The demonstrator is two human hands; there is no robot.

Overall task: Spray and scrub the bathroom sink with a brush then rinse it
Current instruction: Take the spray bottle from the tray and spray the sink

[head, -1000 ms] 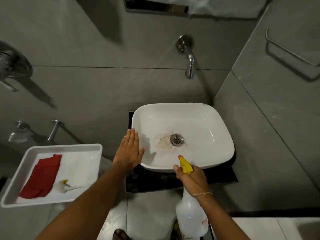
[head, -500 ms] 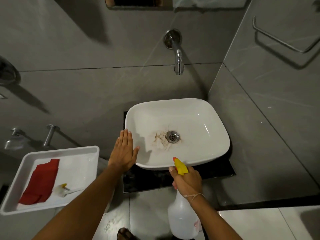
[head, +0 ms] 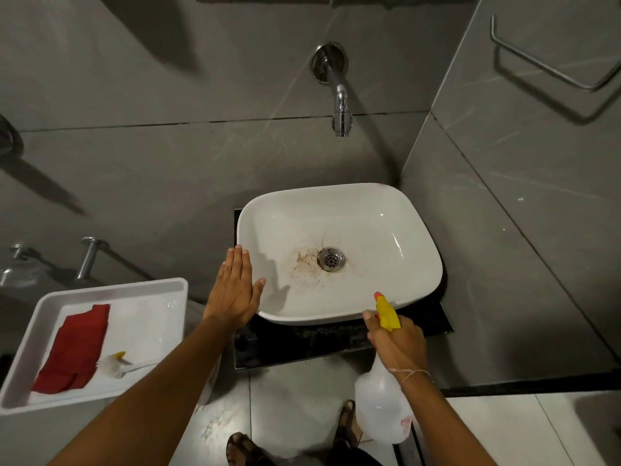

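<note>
White sink (head: 416, 290) at centre, seated on a dark surface (head: 302, 344) against grey wall tiles, with a brownish stain (head: 307, 262) just left of the metal drain (head: 331, 259). Chrome tap (head: 341, 105) on the far wall, above the basin's far edge. Left hand (head: 235, 290) flat with fingers together and straight, holding nothing, palm down at the sink's near-left rim, thumb over the edge. Right hand (head: 396, 341) closed around the neck of a clear spray bottle (head: 379, 412), its yellow nozzle (head: 386, 312) with an orange tip aimed into the basin from the near rim. At the left, a white tray (head: 33, 334), holding a red cloth (head: 75, 348) and, just right of it, a small brush (head: 111, 364) with white bristles, a pale handle and a yellow bit at the head. Metal towel rail (head: 544, 62) on the right wall. Sandalled feet (head: 242, 447) on the tiled floor at the near edge.
</note>
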